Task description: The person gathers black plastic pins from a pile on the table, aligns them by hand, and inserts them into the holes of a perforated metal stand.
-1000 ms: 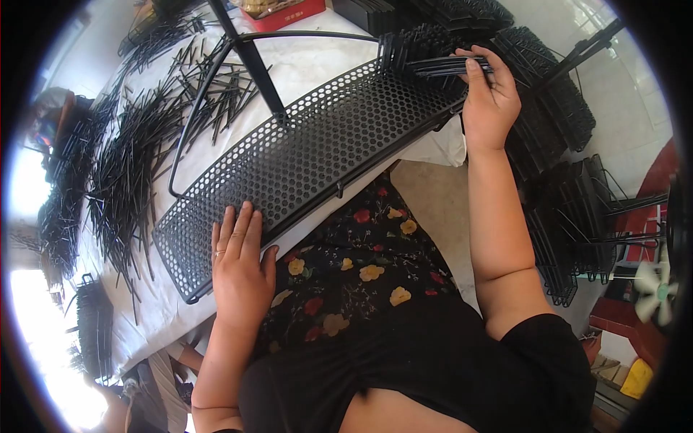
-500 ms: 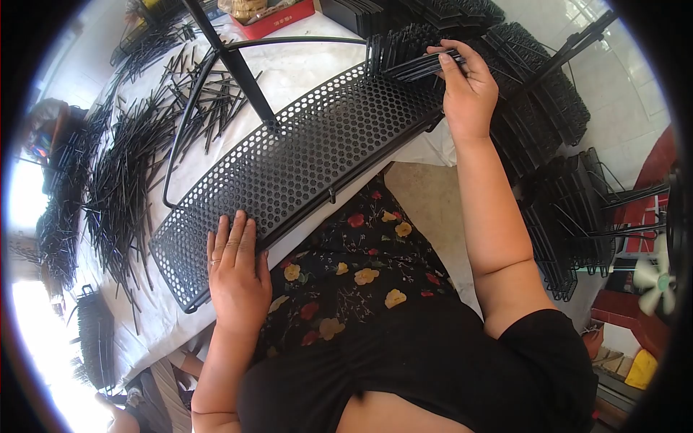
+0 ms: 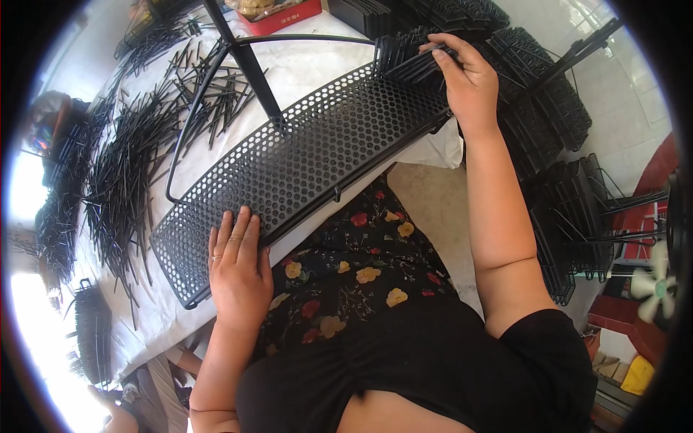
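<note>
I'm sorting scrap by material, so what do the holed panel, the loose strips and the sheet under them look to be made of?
Holed panel: probably metal with a satin black coating; it looks stiff and softly shiny.
Loose strips: black, slightly glossy, plastic or coated metal; I can't tell which.
Sheet: white, thin fabric or plastic film, judging by its creases.

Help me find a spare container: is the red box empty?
Not empty: a golden-brown item shows inside the red box, whose far part is cut off.
</note>
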`<state>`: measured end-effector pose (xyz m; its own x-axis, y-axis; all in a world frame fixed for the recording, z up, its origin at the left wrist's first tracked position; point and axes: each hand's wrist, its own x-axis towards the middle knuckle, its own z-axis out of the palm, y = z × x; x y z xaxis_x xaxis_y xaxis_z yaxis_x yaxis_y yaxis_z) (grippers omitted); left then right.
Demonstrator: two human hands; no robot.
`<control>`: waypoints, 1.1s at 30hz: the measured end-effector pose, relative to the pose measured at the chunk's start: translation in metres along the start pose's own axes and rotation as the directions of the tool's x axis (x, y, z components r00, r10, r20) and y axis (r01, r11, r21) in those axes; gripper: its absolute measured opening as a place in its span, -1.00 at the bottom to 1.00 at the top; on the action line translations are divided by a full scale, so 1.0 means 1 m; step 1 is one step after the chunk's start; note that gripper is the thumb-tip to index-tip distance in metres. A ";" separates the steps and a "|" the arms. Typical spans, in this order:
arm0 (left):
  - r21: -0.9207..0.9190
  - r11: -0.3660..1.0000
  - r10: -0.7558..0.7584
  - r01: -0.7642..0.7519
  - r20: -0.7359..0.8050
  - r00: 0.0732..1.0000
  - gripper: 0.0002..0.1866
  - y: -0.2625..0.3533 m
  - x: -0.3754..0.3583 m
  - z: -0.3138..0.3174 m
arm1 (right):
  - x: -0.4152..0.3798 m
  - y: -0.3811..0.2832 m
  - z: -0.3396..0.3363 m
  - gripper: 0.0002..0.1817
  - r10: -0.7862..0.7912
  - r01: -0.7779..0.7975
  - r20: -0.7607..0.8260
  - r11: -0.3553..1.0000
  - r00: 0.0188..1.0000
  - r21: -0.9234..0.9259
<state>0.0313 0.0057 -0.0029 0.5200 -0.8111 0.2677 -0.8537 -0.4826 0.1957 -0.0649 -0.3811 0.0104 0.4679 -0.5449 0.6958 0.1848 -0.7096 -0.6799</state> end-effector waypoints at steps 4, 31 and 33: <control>-0.015 1.000 0.008 -0.008 -0.022 1.000 -0.53 0.000 0.000 0.001 | 0.001 -0.002 0.008 -0.80 -0.048 0.036 -0.068 0.986 0.997 -0.164; -0.007 1.000 0.007 -0.008 -0.055 0.998 -0.59 -0.001 0.002 0.003 | 0.026 -0.006 0.025 -0.77 -0.087 0.132 0.120 0.886 0.989 -0.445; -0.008 1.000 0.008 -0.008 -0.056 0.998 -0.59 -0.001 0.002 0.003 | 0.028 -0.002 0.026 -0.77 -0.101 0.156 0.145 0.878 0.984 -0.453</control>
<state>0.0332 0.0040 -0.0052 0.5141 -0.7953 0.3212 -0.8577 -0.4732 0.2010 -0.0300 -0.3832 0.0254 0.5669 -0.4002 0.7201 -0.1561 -0.9104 -0.3831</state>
